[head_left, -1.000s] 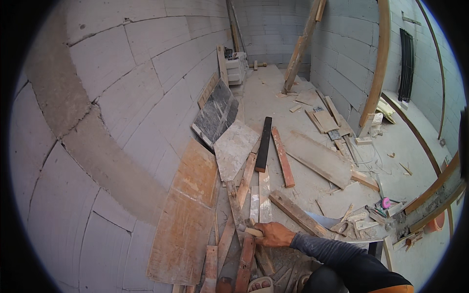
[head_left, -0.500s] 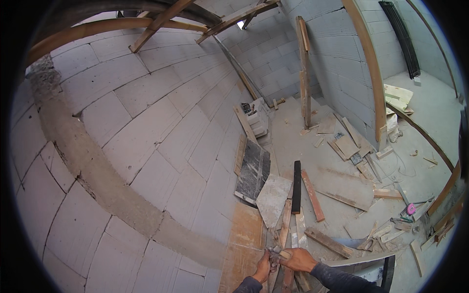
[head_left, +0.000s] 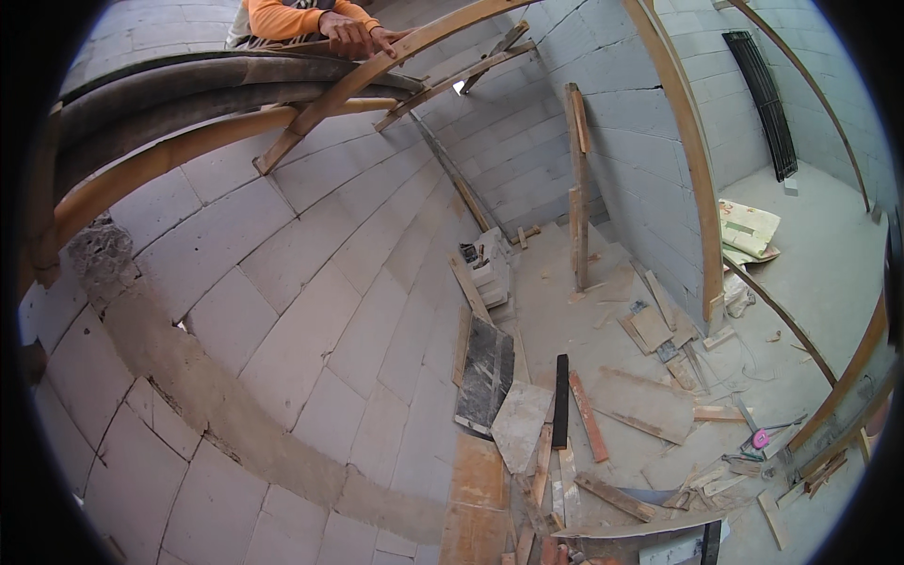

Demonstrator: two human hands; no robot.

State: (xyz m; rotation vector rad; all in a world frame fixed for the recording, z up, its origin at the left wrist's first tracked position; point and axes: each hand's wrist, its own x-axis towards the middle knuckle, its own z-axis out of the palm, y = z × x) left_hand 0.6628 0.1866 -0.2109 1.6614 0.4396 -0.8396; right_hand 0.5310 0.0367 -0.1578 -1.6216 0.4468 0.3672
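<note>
Looking down a block wall (head_left: 311, 311), you see scrap wood planks (head_left: 551, 471) scattered on the dusty floor (head_left: 612, 320) near its foot. Neither of your hands is in view. Far up, another person's hand (head_left: 353, 33) rests on a wooden beam (head_left: 377, 71).

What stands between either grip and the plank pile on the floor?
Neither grip is in view, so that cannot be told. Nothing lies over the plank pile; a black strip and a grey slab rest at its far end.
</note>
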